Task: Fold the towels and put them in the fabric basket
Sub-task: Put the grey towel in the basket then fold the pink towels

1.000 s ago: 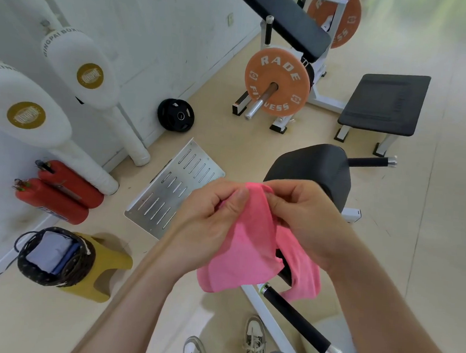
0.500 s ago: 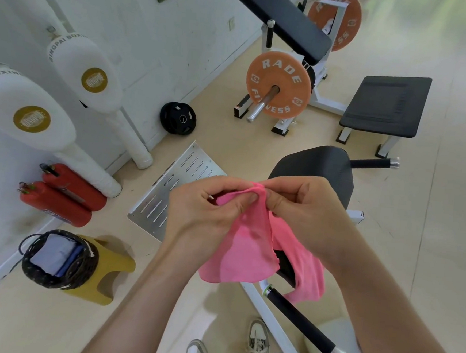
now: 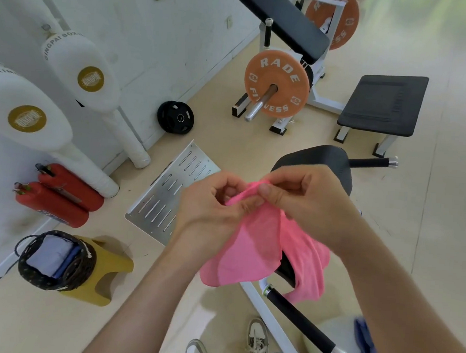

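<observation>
At the lower left of the frame I am seeing the fabric basket (image 3: 87, 265), a dark woven tub resting on or against a yellow stool (image 3: 110, 274); I cannot tell which. Folded pale blue towels (image 3: 48, 256) are lying inside it. Above it, two red fire extinguishers (image 3: 57, 198) are lying by the wall, and two white boxing pads (image 3: 24, 121) are leaning in the upper left.

Toward the middle, a slotted metal plate (image 3: 166, 193) is lying flat on the floor, partly hidden behind the left hand (image 3: 209, 210). That hand is pinching the gathered top edge of the pink towel (image 3: 251, 247) between thumb and curled fingers at frame centre. The towel is hanging in the air from that edge, drooping in loose folds, well apart from the basket.

Just right of centre the right hand (image 3: 302, 198) is pinching the same edge, its thumb pressing on the cloth beside the left hand's fingers. Behind the hands a black padded seat (image 3: 325, 161) is standing. Higher up, an orange weight plate (image 3: 275, 83) is sitting on a bar, with a black bench (image 3: 382, 103) at the upper right.
</observation>
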The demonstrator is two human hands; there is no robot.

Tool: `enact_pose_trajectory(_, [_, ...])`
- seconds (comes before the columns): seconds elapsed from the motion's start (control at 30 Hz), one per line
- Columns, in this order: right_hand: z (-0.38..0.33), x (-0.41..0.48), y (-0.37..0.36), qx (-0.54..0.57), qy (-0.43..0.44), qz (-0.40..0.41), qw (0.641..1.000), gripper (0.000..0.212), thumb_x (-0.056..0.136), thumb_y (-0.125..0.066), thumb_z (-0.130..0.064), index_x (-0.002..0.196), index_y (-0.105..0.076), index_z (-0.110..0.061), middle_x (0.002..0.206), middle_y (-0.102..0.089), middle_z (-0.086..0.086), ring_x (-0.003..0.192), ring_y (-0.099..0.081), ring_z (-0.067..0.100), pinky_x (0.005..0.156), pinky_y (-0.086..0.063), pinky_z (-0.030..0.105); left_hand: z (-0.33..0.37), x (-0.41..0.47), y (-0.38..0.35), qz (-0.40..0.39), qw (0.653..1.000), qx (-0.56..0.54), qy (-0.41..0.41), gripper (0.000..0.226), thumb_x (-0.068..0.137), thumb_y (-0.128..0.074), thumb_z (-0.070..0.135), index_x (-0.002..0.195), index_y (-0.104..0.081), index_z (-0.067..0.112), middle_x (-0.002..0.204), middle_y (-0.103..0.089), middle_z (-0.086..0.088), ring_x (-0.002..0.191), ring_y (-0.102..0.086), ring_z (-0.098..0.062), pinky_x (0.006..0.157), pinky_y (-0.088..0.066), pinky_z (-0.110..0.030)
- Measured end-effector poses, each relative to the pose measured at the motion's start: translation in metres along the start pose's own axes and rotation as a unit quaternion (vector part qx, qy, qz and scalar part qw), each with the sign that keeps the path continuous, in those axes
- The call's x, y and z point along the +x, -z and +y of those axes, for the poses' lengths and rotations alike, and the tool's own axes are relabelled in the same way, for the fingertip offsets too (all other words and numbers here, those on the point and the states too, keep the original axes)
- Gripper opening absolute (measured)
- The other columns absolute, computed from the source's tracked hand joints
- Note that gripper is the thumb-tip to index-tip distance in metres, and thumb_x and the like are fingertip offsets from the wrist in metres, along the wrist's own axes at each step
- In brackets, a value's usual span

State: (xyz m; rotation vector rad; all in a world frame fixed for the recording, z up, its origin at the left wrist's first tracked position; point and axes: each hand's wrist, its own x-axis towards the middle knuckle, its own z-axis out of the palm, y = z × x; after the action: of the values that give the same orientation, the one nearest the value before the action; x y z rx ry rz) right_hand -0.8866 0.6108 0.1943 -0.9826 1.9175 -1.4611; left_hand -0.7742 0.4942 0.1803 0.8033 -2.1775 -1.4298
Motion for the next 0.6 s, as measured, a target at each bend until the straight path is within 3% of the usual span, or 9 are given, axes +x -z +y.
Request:
enact_pose_trajectory(0.07, [0.005,0.011,0.012,-0.013,-0.013,0.026,0.999,0.009,0.089,-0.064,-0.006,0.089,-0.072,-0.008,0.071,-0.069,-0.004,0.06,-0.06,-0.001,0.055,-0.051,0.018,-0.018,0.002,0.003,-0.092,0.995,0.043,0.011,0.032,0.07,-0.083,0.026,0.062,-0.054,0.014,0.053,-0.043,0.004,0.053,-0.038,-0.011,0.052,-0.033,-0.029])
enact_pose_trajectory(0.13, [0.016,0.026,0.029,-0.027,-0.038,0.065,0.997,0.01,0.091,-0.061,-0.006,0.09,-0.07,-0.007,0.075,-0.069,0.006,0.062,-0.064,0.011,0.061,-0.06,0.033,-0.033,-0.003,0.009,-0.157,0.972,0.166,-0.056,0.051,0.069,-0.08,0.04,0.06,-0.036,0.017,0.054,-0.029,0.006,0.051,-0.026,-0.009,0.049,-0.023,-0.025])
enact_pose_trajectory(0.2, [0.031,0.043,0.047,-0.043,-0.049,0.097,0.993,0.01,0.093,-0.058,-0.005,0.09,-0.068,-0.006,0.078,-0.067,0.008,0.069,-0.067,0.017,0.069,-0.061,0.04,-0.043,-0.006,0.015,-0.202,0.936,0.268,-0.108,0.056,0.071,-0.074,0.055,0.06,-0.034,0.017,0.056,-0.038,0.005,0.051,-0.032,-0.012,0.046,-0.023,-0.024])
enact_pose_trajectory(0.3, [0.057,0.067,0.072,-0.096,-0.038,0.129,0.986,0.018,0.093,-0.058,-0.007,0.082,-0.067,-0.018,0.078,-0.066,0.007,0.075,-0.066,0.024,0.075,-0.06,0.045,-0.055,0.004,0.022,-0.25,0.889,0.372,-0.097,0.056,0.076,-0.059,0.069,0.062,-0.046,0.017,0.06,-0.057,0.007,0.06,-0.05,-0.012,0.052,-0.036,-0.025])
enact_pose_trajectory(0.37, [0.071,0.082,0.083,-0.15,-0.023,0.135,0.979,0.017,0.091,-0.06,-0.009,0.081,-0.068,-0.019,0.08,-0.067,0.013,0.078,-0.066,0.033,0.076,-0.057,0.052,-0.059,0.014,0.023,-0.228,0.856,0.446,-0.128,0.056,0.079,-0.045,0.072,0.062,-0.038,0.02,0.058,-0.049,0.006,0.061,-0.047,-0.015,0.049,-0.028,-0.022])
enact_pose_trajectory(0.43, [0.077,0.096,0.094,-0.192,-0.012,0.152,0.97,0.012,0.09,-0.06,-0.01,0.086,-0.07,-0.014,0.082,-0.067,0.014,0.079,-0.065,0.034,0.077,-0.057,0.051,-0.057,0.025,0.023,-0.153,0.863,0.451,-0.169,0.047,0.079,-0.037,0.068,0.062,-0.035,0.023,0.052,-0.04,0.007,0.056,-0.044,-0.018,0.046,-0.024,-0.02])
enact_pose_trajectory(0.5, [0.075,0.107,0.107,-0.214,0.003,0.193,0.958,0.013,0.091,-0.058,-0.012,0.092,-0.071,-0.012,0.08,-0.066,0.005,0.077,-0.063,0.024,0.079,-0.056,0.044,-0.052,0.045,0.024,-0.073,0.873,0.44,-0.198,0.041,0.084,-0.038,0.058,0.065,-0.046,0.023,0.055,-0.047,0.007,0.057,-0.049,-0.02,0.048,-0.034,-0.029])
enact_pose_trajectory(0.6, [0.062,0.112,0.124,-0.214,0.054,0.261,0.94,0.016,0.091,-0.054,-0.014,0.096,-0.07,-0.014,0.085,-0.064,-0.001,0.08,-0.058,0.014,0.081,-0.053,0.033,-0.048,0.083,0.021,0.06,0.851,0.403,-0.332,0.035,0.092,-0.058,0.039,0.07,-0.063,0.011,0.067,-0.06,-0.005,0.065,-0.056,-0.029,0.06,-0.044,-0.038])
